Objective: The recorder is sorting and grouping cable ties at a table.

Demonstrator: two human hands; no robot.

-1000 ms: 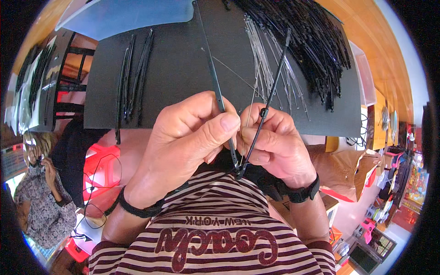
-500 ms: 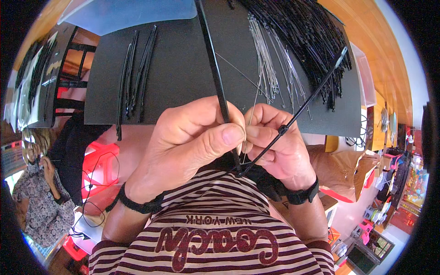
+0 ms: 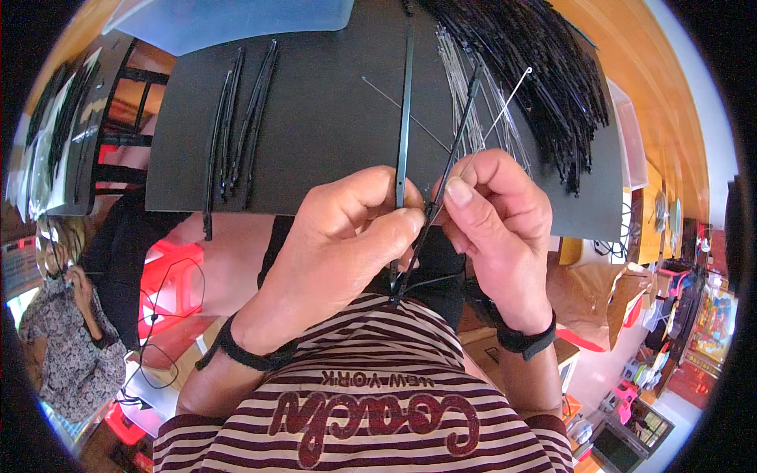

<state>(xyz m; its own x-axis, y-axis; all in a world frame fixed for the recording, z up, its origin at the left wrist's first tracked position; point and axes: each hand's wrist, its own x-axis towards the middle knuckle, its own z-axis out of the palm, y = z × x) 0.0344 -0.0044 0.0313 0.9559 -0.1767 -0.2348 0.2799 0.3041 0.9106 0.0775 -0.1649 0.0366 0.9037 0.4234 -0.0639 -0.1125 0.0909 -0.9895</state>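
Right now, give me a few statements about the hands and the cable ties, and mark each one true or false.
1. The left hand pinches a black cable tie that points up and away. True.
2. The right hand is empty. False: it holds a second black cable tie and a thin metal wire.
3. A heap of black cable ties lies on the black board. True.
4. The board is white. False: it is black.
5. Both wrists are bare. False: each wears a black band.
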